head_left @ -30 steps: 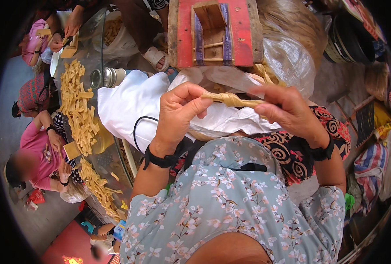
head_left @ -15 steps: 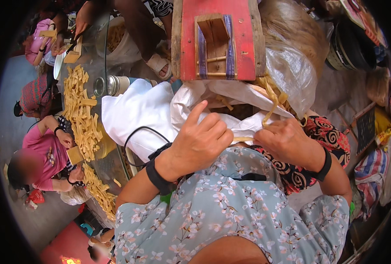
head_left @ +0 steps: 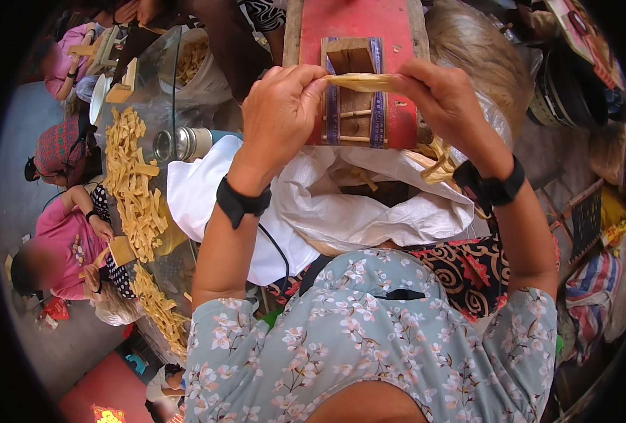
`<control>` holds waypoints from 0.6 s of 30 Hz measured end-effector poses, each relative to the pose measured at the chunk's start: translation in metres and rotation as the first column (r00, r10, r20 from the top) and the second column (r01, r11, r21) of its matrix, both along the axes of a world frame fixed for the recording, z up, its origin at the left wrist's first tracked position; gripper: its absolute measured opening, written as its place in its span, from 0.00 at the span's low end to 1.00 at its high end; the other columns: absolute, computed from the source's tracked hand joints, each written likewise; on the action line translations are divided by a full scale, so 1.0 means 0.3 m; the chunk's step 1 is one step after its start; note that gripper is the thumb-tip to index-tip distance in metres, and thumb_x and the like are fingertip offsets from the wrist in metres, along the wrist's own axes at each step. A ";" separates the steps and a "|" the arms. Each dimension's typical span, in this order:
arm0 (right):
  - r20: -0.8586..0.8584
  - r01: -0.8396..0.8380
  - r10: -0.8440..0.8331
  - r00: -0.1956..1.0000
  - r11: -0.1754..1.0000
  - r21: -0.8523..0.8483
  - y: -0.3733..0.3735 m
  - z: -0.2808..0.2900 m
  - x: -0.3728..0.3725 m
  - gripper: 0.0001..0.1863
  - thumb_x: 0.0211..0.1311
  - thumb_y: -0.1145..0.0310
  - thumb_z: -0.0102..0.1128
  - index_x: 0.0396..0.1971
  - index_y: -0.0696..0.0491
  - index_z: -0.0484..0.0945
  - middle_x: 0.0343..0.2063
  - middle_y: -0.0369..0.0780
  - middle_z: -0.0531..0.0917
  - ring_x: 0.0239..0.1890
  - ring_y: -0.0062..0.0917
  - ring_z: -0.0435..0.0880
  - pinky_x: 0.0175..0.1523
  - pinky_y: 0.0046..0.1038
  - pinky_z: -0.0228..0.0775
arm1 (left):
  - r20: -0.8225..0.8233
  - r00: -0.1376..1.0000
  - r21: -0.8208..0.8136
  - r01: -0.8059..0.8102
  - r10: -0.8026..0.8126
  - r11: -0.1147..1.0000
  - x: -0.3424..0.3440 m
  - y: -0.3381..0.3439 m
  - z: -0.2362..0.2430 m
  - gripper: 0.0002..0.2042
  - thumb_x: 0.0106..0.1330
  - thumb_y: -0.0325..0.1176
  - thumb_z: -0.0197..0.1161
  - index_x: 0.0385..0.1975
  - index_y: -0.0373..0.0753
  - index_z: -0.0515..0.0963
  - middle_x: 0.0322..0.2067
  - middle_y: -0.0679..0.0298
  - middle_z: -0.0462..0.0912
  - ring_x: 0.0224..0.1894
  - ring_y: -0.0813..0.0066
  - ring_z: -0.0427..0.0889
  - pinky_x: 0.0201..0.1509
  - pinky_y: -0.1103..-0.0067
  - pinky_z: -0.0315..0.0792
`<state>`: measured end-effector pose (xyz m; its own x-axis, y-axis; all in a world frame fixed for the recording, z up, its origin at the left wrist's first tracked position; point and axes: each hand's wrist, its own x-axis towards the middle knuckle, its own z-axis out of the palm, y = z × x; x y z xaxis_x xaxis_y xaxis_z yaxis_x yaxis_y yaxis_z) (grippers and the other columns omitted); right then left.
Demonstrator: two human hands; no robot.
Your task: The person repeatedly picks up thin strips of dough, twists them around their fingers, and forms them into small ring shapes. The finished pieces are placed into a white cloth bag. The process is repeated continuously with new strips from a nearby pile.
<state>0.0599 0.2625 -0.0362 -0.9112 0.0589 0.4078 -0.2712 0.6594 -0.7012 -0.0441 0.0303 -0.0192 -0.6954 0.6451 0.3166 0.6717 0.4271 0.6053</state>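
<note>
My left hand (head_left: 279,116) and my right hand (head_left: 445,99) are raised over a red wooden board (head_left: 341,21). Between them a pale yellow, fibrous-looking strip (head_left: 362,82) is stretched sideways, one end pinched in each hand. Just under the strip, a wooden frame with blue bands and thin rods is fixed on the board, a wooden block (head_left: 348,53) at its far end. A white sack (head_left: 369,218) gapes at the board's near end, in front of my lap. More yellow strips (head_left: 436,169) hang beside the board's near right corner.
At left, a glass-topped table carries heaps of yellow strips (head_left: 133,190) and a glass jar (head_left: 174,144). People sit along its far side; one person in pink (head_left: 62,240) handles strips. A big bundle of brown fibre (head_left: 475,56) and a black bucket (head_left: 570,88) stand right of the board.
Both hands have moved forward, from above the sack to above the board. The strip, mostly hidden before, now shows stretched between them.
</note>
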 end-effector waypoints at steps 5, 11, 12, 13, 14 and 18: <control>0.168 0.085 -0.086 0.982 0.996 0.011 0.097 -0.130 0.069 0.11 0.75 0.65 0.61 0.37 0.59 0.81 0.19 0.34 0.73 0.22 0.21 0.73 0.28 0.28 0.65 | 0.050 0.996 -0.170 -0.069 0.078 0.983 0.026 -0.109 -0.056 0.09 0.71 0.29 0.63 0.46 0.36 0.86 0.35 0.56 0.86 0.37 0.63 0.83 0.44 0.73 0.75; 0.251 -0.149 0.221 0.942 0.949 -0.277 -0.007 -0.033 0.225 0.09 0.73 0.68 0.63 0.35 0.58 0.80 0.20 0.36 0.76 0.22 0.24 0.76 0.29 0.29 0.67 | -0.273 0.956 0.020 0.119 -0.109 0.993 0.204 -0.099 0.059 0.14 0.62 0.36 0.73 0.46 0.41 0.88 0.46 0.59 0.88 0.42 0.57 0.84 0.46 0.68 0.75; 0.228 -0.186 0.245 0.942 0.950 -0.252 -0.041 0.012 0.218 0.08 0.72 0.68 0.64 0.35 0.57 0.81 0.20 0.40 0.78 0.22 0.29 0.77 0.29 0.30 0.68 | -0.208 0.965 0.033 0.172 -0.161 0.985 0.224 -0.087 0.078 0.15 0.62 0.36 0.73 0.47 0.39 0.87 0.47 0.58 0.88 0.43 0.57 0.84 0.47 0.68 0.76; 0.205 -0.222 0.269 0.941 0.948 -0.226 -0.073 0.045 0.211 0.08 0.71 0.68 0.65 0.35 0.56 0.81 0.20 0.44 0.80 0.22 0.34 0.79 0.29 0.31 0.70 | -0.070 0.973 0.041 0.221 -0.218 0.974 0.258 -0.073 0.087 0.14 0.63 0.35 0.72 0.47 0.37 0.86 0.44 0.57 0.88 0.40 0.56 0.84 0.46 0.68 0.76; 0.133 -0.245 0.273 0.953 0.950 -0.196 -0.095 0.062 0.204 0.07 0.68 0.67 0.67 0.33 0.55 0.81 0.21 0.45 0.81 0.23 0.41 0.82 0.29 0.35 0.72 | 0.089 0.969 0.057 0.228 -0.232 0.972 0.279 -0.068 0.059 0.13 0.65 0.34 0.71 0.47 0.37 0.86 0.40 0.57 0.88 0.37 0.58 0.85 0.44 0.70 0.76; 0.079 -0.279 0.279 0.957 0.960 -0.013 -0.111 0.054 0.230 0.08 0.63 0.65 0.70 0.33 0.52 0.81 0.23 0.43 0.83 0.27 0.41 0.84 0.31 0.38 0.75 | 0.646 0.750 -0.089 0.260 -0.143 0.961 0.311 -0.094 0.089 0.08 0.74 0.31 0.63 0.44 0.34 0.85 0.30 0.60 0.87 0.28 0.70 0.83 0.37 0.77 0.75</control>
